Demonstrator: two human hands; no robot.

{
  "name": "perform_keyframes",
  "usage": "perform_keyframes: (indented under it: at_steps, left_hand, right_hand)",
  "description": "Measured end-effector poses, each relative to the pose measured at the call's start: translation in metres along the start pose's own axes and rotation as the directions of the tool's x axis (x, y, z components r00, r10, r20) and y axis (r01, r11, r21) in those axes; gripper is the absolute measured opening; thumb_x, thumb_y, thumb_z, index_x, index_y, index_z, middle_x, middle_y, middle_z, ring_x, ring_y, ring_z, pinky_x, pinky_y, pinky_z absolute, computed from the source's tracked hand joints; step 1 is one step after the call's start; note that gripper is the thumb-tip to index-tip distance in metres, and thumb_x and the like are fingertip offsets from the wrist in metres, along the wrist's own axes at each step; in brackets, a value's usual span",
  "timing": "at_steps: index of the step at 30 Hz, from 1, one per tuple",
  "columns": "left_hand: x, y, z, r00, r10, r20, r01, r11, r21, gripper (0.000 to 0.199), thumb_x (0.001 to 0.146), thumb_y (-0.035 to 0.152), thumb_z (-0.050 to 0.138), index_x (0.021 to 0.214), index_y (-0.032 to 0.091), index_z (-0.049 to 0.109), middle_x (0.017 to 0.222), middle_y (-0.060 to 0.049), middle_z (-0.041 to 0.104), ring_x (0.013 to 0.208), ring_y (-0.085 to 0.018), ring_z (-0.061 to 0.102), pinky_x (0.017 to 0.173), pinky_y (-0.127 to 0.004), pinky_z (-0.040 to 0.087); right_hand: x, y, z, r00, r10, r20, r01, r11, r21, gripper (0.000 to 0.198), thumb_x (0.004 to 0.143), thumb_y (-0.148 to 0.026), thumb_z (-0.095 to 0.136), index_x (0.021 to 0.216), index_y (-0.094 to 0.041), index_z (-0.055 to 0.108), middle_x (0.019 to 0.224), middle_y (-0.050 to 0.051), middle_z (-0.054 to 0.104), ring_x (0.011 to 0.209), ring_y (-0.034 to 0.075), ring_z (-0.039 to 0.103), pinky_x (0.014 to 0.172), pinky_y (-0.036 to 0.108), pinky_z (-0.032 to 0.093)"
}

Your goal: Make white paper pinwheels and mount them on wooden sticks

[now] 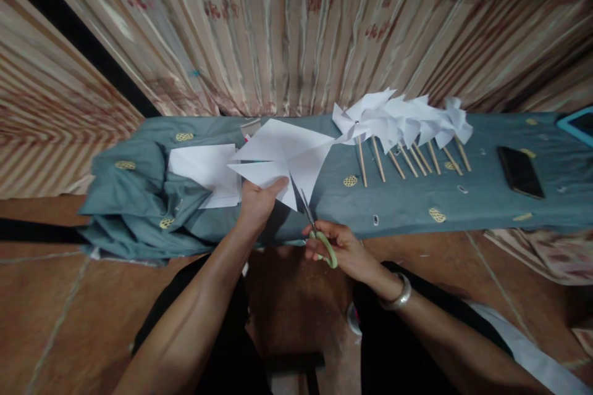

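Observation:
My left hand (pixel 260 200) pinches a white sheet of paper (pixel 282 142) near its lower edge, thumb on top. Slits run into this sheet from its left side and its lower right corner. Green-handled scissors (pixel 325 248) are in my right hand (pixel 341 247), fingers around the handles. Their blades point up and away at the lower right slit. Left of the held sheet lies a stack of white paper (pixel 215 163), partly covered by a fold of cloth. Several white paper pinwheels (pixel 393 120) on wooden sticks (pixel 403 159) lie in an overlapping row on the right.
A grey-green cloth (pixel 324 222) with yellow prints covers the narrow surface, bunched at its left end. Farther right lie a dark phone (pixel 521 171) and a blue-edged object (pixel 577 126). A patterned curtain (pixel 287 31) hangs right behind. Below is a brown tiled floor (pixel 41 302).

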State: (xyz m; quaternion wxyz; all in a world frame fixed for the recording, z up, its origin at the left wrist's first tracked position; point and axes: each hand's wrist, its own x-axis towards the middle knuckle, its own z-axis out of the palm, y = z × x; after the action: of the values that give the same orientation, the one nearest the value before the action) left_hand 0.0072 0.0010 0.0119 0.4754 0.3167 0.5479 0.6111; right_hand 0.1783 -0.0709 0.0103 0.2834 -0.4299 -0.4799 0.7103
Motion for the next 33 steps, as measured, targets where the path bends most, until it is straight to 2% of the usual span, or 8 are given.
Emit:
perform_keyframes:
  at_steps: [6, 10, 13, 15, 17, 20, 28, 33]
  left_hand:
    - [0.004, 0.003, -0.012, 0.999, 0.026, -0.021, -0.025, 0.999, 0.044, 0.027, 0.050, 0.027, 0.081, 0.070, 0.015, 0.067, 0.087, -0.009, 0.073, 0.081, -0.026, 0.069, 0.086, -0.042, 0.054]
    - [0.003, 0.004, -0.018, 0.998, 0.058, 0.022, -0.060, 0.992, 0.108, 0.032, 0.050, 0.027, 0.081, 0.078, 0.014, 0.069, 0.088, -0.009, 0.073, 0.083, -0.026, 0.068, 0.088, -0.042, 0.053]
    - [0.001, 0.004, -0.019, 0.996, 0.048, 0.076, -0.057, 0.992, 0.113, 0.036, 0.049, 0.027, 0.081, 0.080, 0.014, 0.069, 0.088, -0.008, 0.073, 0.083, -0.025, 0.068, 0.088, -0.042, 0.053]
    - [-0.001, 0.002, -0.018, 0.993, 0.025, 0.114, -0.038, 0.993, 0.108, 0.040, 0.047, 0.027, 0.082, 0.081, 0.014, 0.068, 0.086, -0.007, 0.073, 0.080, -0.024, 0.067, 0.085, -0.041, 0.054]
    - [-0.004, 0.000, -0.018, 0.988, 0.000, 0.154, -0.017, 0.993, 0.114, 0.043, 0.045, 0.027, 0.083, 0.083, 0.014, 0.068, 0.085, -0.007, 0.073, 0.077, -0.023, 0.067, 0.081, -0.040, 0.055]
    - [-0.009, -0.001, -0.017, 0.976, -0.024, 0.218, -0.012, 0.987, 0.160, 0.043, 0.045, 0.026, 0.082, 0.084, 0.015, 0.068, 0.084, -0.006, 0.072, 0.076, -0.022, 0.066, 0.078, -0.037, 0.054]
    - [-0.021, 0.000, -0.014, 0.914, -0.153, 0.376, 0.032, 0.951, 0.307, 0.027, 0.046, 0.029, 0.079, 0.067, 0.015, 0.070, 0.073, -0.005, 0.073, 0.065, -0.021, 0.064, 0.063, -0.033, 0.052]
    - [-0.023, 0.001, -0.011, 0.910, -0.214, 0.354, 0.123, 0.957, 0.261, 0.028, 0.043, 0.029, 0.084, 0.063, 0.015, 0.071, 0.067, -0.003, 0.073, 0.058, -0.018, 0.062, 0.058, -0.029, 0.049]
  right_hand:
    - [-0.018, -0.008, -0.012, 0.977, 0.078, 0.198, -0.050, 0.989, -0.142, 0.036, 0.076, -0.048, 0.073, 0.090, -0.017, 0.062, 0.068, -0.003, 0.062, 0.058, 0.007, 0.055, 0.054, 0.019, 0.042]
    - [-0.025, -0.025, -0.026, 0.983, 0.041, 0.182, -0.022, 0.994, -0.107, 0.039, 0.071, -0.046, 0.078, 0.091, -0.016, 0.063, 0.067, -0.002, 0.063, 0.057, 0.008, 0.056, 0.054, 0.021, 0.043]
    - [-0.025, -0.037, -0.041, 0.990, -0.110, -0.085, 0.101, 0.989, -0.111, 0.040, 0.069, -0.045, 0.080, 0.093, -0.018, 0.064, 0.067, -0.001, 0.066, 0.059, 0.010, 0.058, 0.056, 0.022, 0.045]
    - [-0.022, -0.042, -0.052, 0.921, -0.217, -0.323, 0.176, 0.973, -0.151, 0.040, 0.065, -0.045, 0.082, 0.092, -0.019, 0.065, 0.069, -0.001, 0.068, 0.058, 0.010, 0.058, 0.055, 0.023, 0.045]
    - [-0.018, -0.046, -0.062, 0.807, -0.304, -0.507, 0.225, 0.951, -0.212, 0.043, 0.061, -0.045, 0.084, 0.091, -0.020, 0.066, 0.069, -0.002, 0.069, 0.057, 0.010, 0.057, 0.051, 0.022, 0.043]
    - [-0.011, -0.050, -0.073, 0.733, -0.337, -0.591, 0.242, 0.941, -0.237, 0.046, 0.057, -0.048, 0.085, 0.088, -0.021, 0.066, 0.071, 0.000, 0.070, 0.058, 0.012, 0.058, 0.051, 0.023, 0.044]
    - [0.002, -0.042, -0.069, 0.825, -0.258, -0.503, 0.235, 0.966, -0.110, 0.045, 0.051, -0.049, 0.086, 0.080, -0.019, 0.067, 0.057, -0.007, 0.058, 0.048, 0.007, 0.047, 0.046, 0.020, 0.038]
    - [0.008, -0.036, -0.064, 0.865, -0.220, -0.451, 0.228, 0.973, -0.038, 0.046, 0.043, -0.037, 0.090, 0.078, -0.020, 0.064, 0.061, -0.007, 0.062, 0.054, 0.010, 0.054, 0.052, 0.023, 0.043]
